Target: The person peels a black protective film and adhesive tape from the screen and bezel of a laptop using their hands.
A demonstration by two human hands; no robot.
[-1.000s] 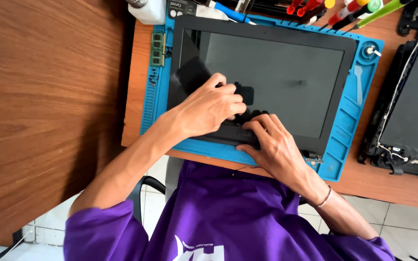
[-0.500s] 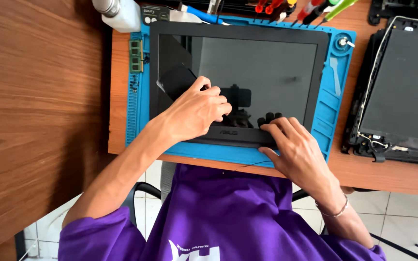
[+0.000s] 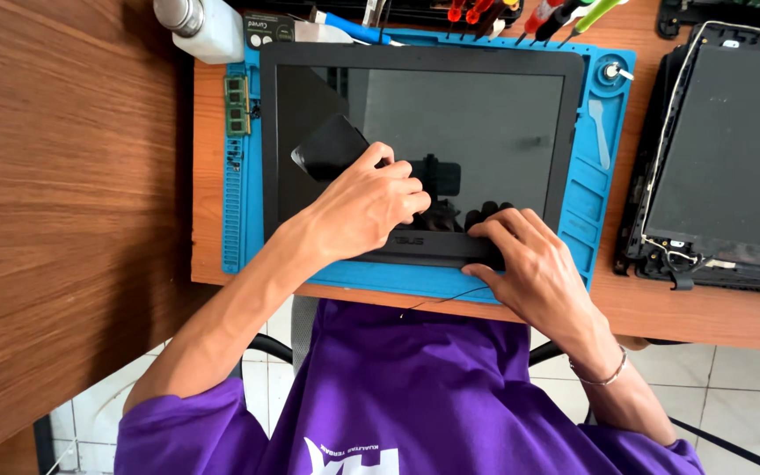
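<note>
Laptop screen panel (image 3: 450,123): lies flat, glass up, on the blue work mat, its lower bezel towards the person
Blue work mat (image 3: 232,202): rests on the table (image 3: 679,303), under the whole panel, with small compartments along its left and right edges
Left hand (image 3: 367,207): rests on the lower left part of the screen, fingers curled closed around a flat black pry tool (image 3: 327,149) that lies tilted against the glass
Right hand (image 3: 529,264): lies on the lower bezel near its right end, fingers bent and fingertips (image 3: 490,230) pressing on the frame edge; the grip is not closed around anything
Thin black wire (image 3: 446,297): runs along the mat's near edge, just beside the right hand
Memory module (image 3: 237,105): green, sits in the mat's left edge strip
White bottle (image 3: 200,26): stands at the mat's upper left corner
Screwdrivers (image 3: 556,13): red and green handles, lie beyond the panel's top edge
Second laptop lid (image 3: 732,158): dark, open-backed, lies on the table to the right of the mat, well apart from both hands
</note>
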